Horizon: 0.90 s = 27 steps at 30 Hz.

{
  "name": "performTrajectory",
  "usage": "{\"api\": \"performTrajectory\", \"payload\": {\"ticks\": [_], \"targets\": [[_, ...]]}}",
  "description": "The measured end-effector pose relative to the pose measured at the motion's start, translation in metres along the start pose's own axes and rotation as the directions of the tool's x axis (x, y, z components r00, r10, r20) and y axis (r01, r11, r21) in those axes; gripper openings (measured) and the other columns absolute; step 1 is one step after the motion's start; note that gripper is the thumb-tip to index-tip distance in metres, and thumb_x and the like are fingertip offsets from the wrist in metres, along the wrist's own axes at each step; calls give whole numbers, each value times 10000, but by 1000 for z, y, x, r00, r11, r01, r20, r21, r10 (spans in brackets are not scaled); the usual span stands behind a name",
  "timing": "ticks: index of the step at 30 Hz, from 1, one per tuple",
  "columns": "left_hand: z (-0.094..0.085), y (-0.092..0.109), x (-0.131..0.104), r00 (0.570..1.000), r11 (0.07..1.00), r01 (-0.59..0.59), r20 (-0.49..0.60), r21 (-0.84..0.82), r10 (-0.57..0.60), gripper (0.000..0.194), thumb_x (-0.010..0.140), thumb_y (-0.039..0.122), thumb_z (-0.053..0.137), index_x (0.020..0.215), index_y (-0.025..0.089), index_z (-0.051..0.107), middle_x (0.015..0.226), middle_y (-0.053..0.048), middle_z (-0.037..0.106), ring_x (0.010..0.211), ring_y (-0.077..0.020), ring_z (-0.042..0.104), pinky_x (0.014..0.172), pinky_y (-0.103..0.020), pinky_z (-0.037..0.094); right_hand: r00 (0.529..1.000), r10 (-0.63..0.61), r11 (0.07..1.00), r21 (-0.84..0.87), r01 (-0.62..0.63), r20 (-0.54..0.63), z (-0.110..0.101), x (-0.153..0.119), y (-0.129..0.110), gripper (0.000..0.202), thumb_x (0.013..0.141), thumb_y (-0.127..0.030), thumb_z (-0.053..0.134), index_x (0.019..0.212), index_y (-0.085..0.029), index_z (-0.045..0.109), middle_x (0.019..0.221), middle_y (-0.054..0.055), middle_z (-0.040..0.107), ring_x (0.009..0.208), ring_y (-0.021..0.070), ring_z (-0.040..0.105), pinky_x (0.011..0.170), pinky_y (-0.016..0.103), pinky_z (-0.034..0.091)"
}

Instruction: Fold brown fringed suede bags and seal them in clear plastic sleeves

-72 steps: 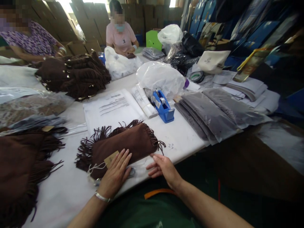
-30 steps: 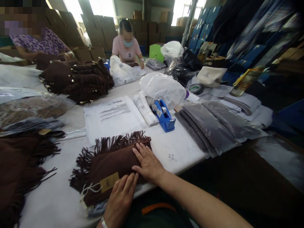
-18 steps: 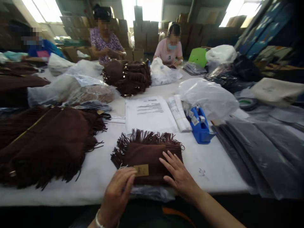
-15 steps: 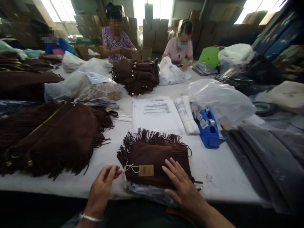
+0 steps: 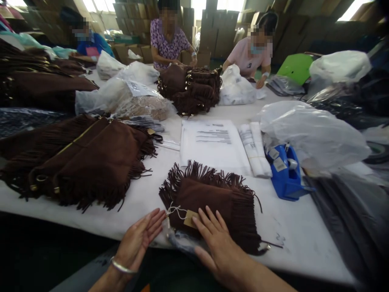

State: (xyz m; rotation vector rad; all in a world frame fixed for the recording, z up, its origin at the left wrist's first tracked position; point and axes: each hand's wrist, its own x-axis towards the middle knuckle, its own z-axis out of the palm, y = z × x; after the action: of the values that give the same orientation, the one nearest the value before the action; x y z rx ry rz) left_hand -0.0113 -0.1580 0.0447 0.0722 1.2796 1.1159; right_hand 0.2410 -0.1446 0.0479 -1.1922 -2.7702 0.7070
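A dark brown fringed bag (image 5: 209, 198) lies flat near the table's front edge, its fringe spread along the far side and the right. On it, tied with white string, rests a tan paper tag (image 5: 189, 218). My right hand (image 5: 217, 239) lies open on the bag, its fingertips at the tag's right side. At the bag's left edge, close to the string, my left hand (image 5: 141, 235) is open, fingers stretched and palm turned inward, holding nothing. A clear plastic wrap (image 5: 182, 242) shows under the bag's near edge.
More brown fringed bags (image 5: 97, 166) are piled at left. Beyond my bag lies a stack of printed white plastic bags (image 5: 212, 150), beside a rolled white bundle (image 5: 257, 150) and a blue tape dispenser (image 5: 284, 172). Dark grey sheets (image 5: 337, 215) lie at right. Co-workers (image 5: 172, 36) work across the table.
My left hand has opened from a pinch beside the string. My right hand has slid left across the bag to the tag, and the tag now sits tilted. The view has shifted.
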Motion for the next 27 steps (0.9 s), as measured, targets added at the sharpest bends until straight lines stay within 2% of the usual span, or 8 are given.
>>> {"api": "performTrajectory", "payload": {"ticks": [2,3,7,12,17,21,23,27], "targets": [[2,-3,-1,1000,1000,-18,-23,-21,17,353,927,215,426,1245,72,483,1230,-170,589,1140,-237,558,1091,-400,327,999,11,1000,-18,-12,-43,9,1,-4,854,824,-534,549,1472,-182,118,1528,106,77,1392,345,60,1085,602,207],[3,-4,-2,999,999,-23,-31,-31,22,353,924,204,430,1248,73,480,1229,-169,591,1137,-236,560,1090,-399,329,997,11,999,-43,-14,-75,16,2,-4,886,805,-542,576,1472,-185,116,1528,104,83,1390,351,66,1082,603,216],[4,-4,-5,998,998,-25,-56,-59,22,361,908,147,433,1256,55,463,1218,-183,594,1119,-239,573,1058,-391,378,980,-12,986,-165,-21,-197,37,9,4,738,863,-361,564,1464,-183,175,1514,96,186,1389,290,150,1094,495,275],[6,-3,-3,999,998,-18,-36,-64,15,362,905,143,436,1253,44,463,1236,-191,578,1124,-244,569,1029,-373,414,970,-44,976,-216,-9,-240,42,8,6,840,776,-423,633,1446,-111,236,1498,189,186,1364,385,171,1062,544,295],[4,-5,1,998,1000,-13,-55,-23,12,327,909,147,446,1220,62,502,1246,-181,574,1123,-242,570,968,-355,468,923,-68,939,-336,-68,-378,50,16,8,577,815,-62,445,1386,-116,382,1428,152,376,1314,323,332,992,455,412],[2,-10,2,999,1000,-9,-44,-22,8,307,905,171,474,1191,80,540,1247,-162,579,1103,-235,585,893,-316,513,911,-132,953,-304,7,-391,40,21,19,575,798,11,357,1359,-98,416,1344,129,495,1241,257,451,931,400,486],[5,-14,4,999,999,28,17,-41,-27,329,907,236,493,1198,92,547,1234,-155,591,1089,-243,594,889,-328,516,917,-148,965,-258,52,-371,28,19,25,586,802,17,329,1378,-81,378,1349,123,491,1235,226,462,939,374,497],[29,-21,20,964,983,84,264,-166,-38,451,909,410,475,1242,113,535,1175,-146,630,1096,-281,586,950,-412,475,917,-140,983,-165,83,-372,14,8,28,640,787,46,273,1415,-79,296,1392,107,441,1298,180,384,1004,352,461]]}}
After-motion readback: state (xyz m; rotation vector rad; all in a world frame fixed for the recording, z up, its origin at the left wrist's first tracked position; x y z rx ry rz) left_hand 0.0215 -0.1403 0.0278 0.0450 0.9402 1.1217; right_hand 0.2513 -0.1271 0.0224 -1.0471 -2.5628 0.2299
